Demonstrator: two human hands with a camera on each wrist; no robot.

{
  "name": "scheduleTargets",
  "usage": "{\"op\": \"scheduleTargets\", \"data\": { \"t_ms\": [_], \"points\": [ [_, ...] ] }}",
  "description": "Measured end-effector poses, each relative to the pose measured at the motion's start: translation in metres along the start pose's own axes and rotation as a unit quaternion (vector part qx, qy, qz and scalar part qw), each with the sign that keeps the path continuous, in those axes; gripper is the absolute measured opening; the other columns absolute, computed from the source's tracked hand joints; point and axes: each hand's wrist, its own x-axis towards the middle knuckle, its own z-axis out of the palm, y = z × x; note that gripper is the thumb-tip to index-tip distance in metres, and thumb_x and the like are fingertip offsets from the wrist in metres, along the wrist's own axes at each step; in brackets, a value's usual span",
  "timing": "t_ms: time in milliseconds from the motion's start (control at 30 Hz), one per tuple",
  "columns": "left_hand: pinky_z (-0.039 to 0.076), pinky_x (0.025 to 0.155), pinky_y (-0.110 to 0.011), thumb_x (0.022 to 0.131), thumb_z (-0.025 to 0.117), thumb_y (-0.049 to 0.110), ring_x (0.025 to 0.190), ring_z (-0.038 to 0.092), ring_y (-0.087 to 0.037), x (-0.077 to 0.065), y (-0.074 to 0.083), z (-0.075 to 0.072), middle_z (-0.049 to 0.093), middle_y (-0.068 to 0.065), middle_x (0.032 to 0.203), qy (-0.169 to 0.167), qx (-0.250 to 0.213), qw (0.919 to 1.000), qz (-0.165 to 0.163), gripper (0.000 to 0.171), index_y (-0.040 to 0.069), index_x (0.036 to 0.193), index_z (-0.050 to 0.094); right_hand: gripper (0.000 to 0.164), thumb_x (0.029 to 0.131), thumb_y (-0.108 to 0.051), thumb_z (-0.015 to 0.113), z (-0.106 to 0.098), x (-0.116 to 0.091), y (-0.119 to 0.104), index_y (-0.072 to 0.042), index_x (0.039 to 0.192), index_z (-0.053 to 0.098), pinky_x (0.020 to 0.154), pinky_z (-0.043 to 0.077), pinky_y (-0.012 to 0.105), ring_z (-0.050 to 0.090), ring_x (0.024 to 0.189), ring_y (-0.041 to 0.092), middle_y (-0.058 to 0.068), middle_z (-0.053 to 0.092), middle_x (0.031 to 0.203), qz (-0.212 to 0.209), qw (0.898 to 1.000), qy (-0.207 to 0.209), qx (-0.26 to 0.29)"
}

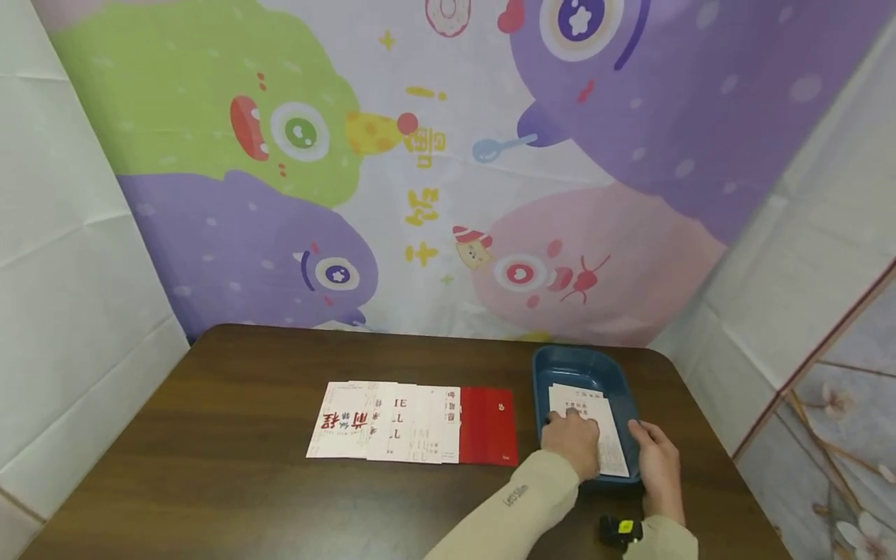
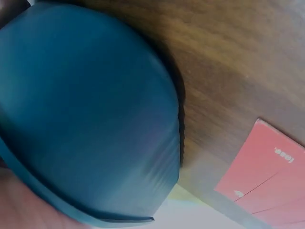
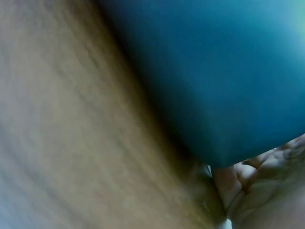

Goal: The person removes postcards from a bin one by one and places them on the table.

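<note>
A deep blue plastic tray (image 1: 586, 359) stands at the table's right side, with white printed cards (image 1: 609, 435) lying askew inside it. My left hand (image 1: 572, 443) reaches over the tray's near left wall and grips at the cards with curled fingers; its fingertips are hidden. In the left wrist view the tray's outer wall (image 2: 95, 105) fills much of the picture, the hand (image 2: 28, 205) beside its rim. At the tray's right side, my right hand (image 1: 659, 467) holds the wall, thumb at the rim. The right wrist view shows its fingers (image 3: 226, 183) bent near the tray's lower edge.
Left of the tray, an overlapping row of white cards (image 1: 402, 424) with printed characters ends in a red card (image 1: 488, 426). All lie on the dark brown wooden table (image 1: 245, 498). A cartoon-printed curtain (image 1: 434, 311) hangs behind the table's far edge.
</note>
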Motion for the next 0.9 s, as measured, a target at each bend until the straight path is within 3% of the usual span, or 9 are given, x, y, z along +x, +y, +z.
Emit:
{"op": "scheduleTargets", "data": {
  "t_ms": [167, 400, 500, 633, 767, 900],
  "points": [
    [0.058, 0.074, -0.038, 0.071, 0.079, 0.041, 0.1, 0.062, -0.033, -0.002, -0.003, -0.002, 0.066, -0.004, 0.118, 0.004, 0.007, 0.9999, 0.01, 0.045, 0.028, 0.113, 0.071, 0.067, 0.1, -0.043, 0.044, 0.001, -0.001, 0.001, 0.008, 0.143, 0.034, 0.114, 0.013, 0.063, 0.018, 0.141, 0.048, 0.034, 0.024, 0.153, -0.004, 1.0, 0.002, -0.005],
    [0.059, 0.074, -0.037, 0.085, 0.065, 0.047, 0.089, 0.066, -0.022, -0.004, -0.01, 0.002, 0.071, -0.001, 0.106, 0.025, -0.012, 0.9973, 0.068, 0.038, 0.025, 0.116, 0.069, 0.067, 0.101, -0.044, 0.043, 0.001, 0.001, -0.001, 0.007, 0.143, 0.034, 0.114, 0.012, 0.064, 0.016, 0.141, 0.049, 0.033, 0.024, 0.154, 0.006, 1.0, 0.004, -0.01],
    [0.058, 0.071, -0.035, 0.091, 0.057, 0.049, 0.079, 0.065, -0.017, -0.003, -0.011, 0.005, 0.07, 0.0, 0.1, 0.077, -0.016, 0.9935, 0.083, 0.037, 0.023, 0.115, 0.067, 0.065, 0.101, -0.043, 0.042, 0.0, 0.002, -0.002, 0.008, 0.141, 0.036, 0.114, 0.013, 0.063, 0.018, 0.14, 0.047, 0.033, 0.026, 0.152, 0.006, 1.0, 0.01, -0.008],
    [0.059, 0.064, -0.03, 0.095, 0.051, 0.047, 0.074, 0.061, -0.014, -0.003, -0.013, 0.007, 0.067, -0.001, 0.097, 0.157, -0.028, 0.9843, 0.076, 0.035, 0.018, 0.107, 0.067, 0.064, 0.101, -0.044, 0.043, 0.0, 0.004, -0.005, 0.007, 0.14, 0.038, 0.114, 0.014, 0.061, 0.021, 0.138, 0.045, 0.031, 0.029, 0.151, -0.005, 1.0, 0.015, -0.002],
    [0.058, 0.075, -0.028, 0.095, 0.051, 0.049, 0.088, 0.058, -0.015, -0.004, -0.015, 0.008, 0.064, -0.002, 0.109, 0.164, -0.059, 0.9824, 0.067, 0.041, 0.014, 0.108, 0.069, 0.065, 0.101, -0.043, 0.043, -0.001, 0.004, -0.005, 0.008, 0.14, 0.038, 0.114, 0.014, 0.062, 0.019, 0.14, 0.046, 0.032, 0.027, 0.152, -0.007, 1.0, 0.013, -0.013],
    [0.058, 0.075, -0.025, 0.089, 0.066, 0.036, 0.097, 0.059, -0.012, -0.007, -0.016, 0.009, 0.055, -0.002, 0.131, 0.159, -0.113, 0.9795, 0.051, 0.034, 0.016, 0.117, 0.067, 0.065, 0.101, -0.042, 0.043, -0.001, 0.002, -0.002, 0.01, 0.14, 0.036, 0.114, 0.014, 0.062, 0.019, 0.14, 0.047, 0.034, 0.026, 0.152, -0.004, 1.0, 0.008, -0.022]
  ]
}}
